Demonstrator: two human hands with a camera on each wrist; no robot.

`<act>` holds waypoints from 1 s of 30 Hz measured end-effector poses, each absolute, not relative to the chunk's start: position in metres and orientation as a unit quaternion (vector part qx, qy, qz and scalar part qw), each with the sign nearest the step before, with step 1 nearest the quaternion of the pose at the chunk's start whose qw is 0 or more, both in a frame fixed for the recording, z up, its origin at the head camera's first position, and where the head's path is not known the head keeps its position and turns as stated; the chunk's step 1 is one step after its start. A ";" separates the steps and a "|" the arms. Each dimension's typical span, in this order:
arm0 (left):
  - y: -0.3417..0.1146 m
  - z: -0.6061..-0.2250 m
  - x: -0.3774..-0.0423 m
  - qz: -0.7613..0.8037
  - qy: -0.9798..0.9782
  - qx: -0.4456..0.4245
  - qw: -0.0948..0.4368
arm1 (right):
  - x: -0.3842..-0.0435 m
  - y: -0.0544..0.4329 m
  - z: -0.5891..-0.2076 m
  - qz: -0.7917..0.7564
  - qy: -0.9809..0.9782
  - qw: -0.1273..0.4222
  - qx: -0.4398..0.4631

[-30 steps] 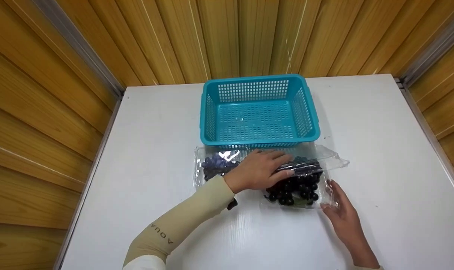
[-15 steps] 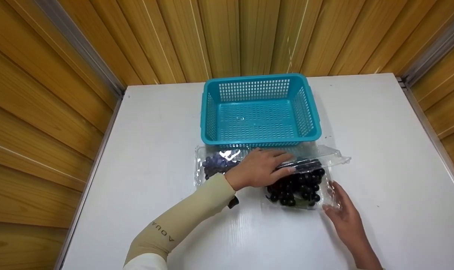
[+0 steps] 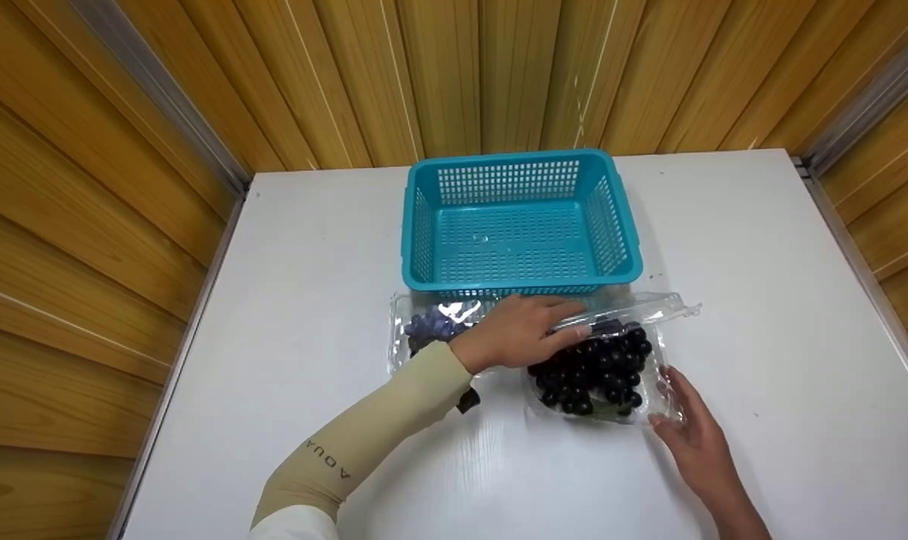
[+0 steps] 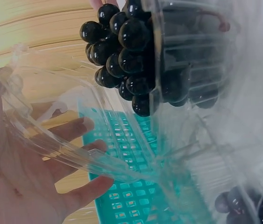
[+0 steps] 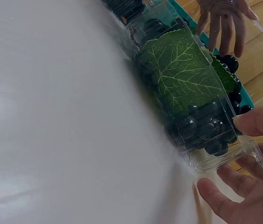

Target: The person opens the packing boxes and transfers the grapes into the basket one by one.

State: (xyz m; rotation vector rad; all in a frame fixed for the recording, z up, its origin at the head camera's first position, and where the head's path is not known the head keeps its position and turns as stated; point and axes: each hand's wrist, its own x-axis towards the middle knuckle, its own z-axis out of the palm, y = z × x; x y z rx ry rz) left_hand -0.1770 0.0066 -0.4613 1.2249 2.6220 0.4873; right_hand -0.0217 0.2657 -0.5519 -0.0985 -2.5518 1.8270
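A clear plastic clamshell box (image 3: 535, 411) holds dark grapes (image 3: 593, 375), glossy black in the left wrist view. Its lid (image 3: 649, 306) stands partly raised toward the basket. My left hand (image 3: 521, 330) reaches across to the lid, with its fingers extended and spread behind the clear plastic in the left wrist view. My right hand (image 3: 698, 446) holds the box's right end, thumb at the rim and fingers around the side. A green leaf (image 5: 182, 70) lies against the grapes, visible through the box wall in the right wrist view.
A turquoise plastic basket (image 3: 410, 225) stands directly behind the boxes. Left of the held box lies another clear box (image 3: 397, 341) with purple grapes (image 3: 431, 324), partly hidden by my left arm. White tabletop (image 3: 311, 262) surrounds them, with wood-patterned walls (image 3: 454, 75) at the back and sides.
The lid has swung slightly further up and back, uncovering more of the black grapes. My left thumb has risen slightly with it. My right hand stays at the box's end.
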 end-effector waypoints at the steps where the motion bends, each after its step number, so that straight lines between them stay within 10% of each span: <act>1: 0.006 -0.461 -0.177 0.168 0.888 0.414 0.107 | -0.021 0.266 -0.552 0.582 -0.813 -0.002 -0.032; 30: 0.009 -0.451 -0.193 0.261 0.872 0.364 0.199 | -0.013 0.270 -0.555 0.613 -0.790 0.009 -0.024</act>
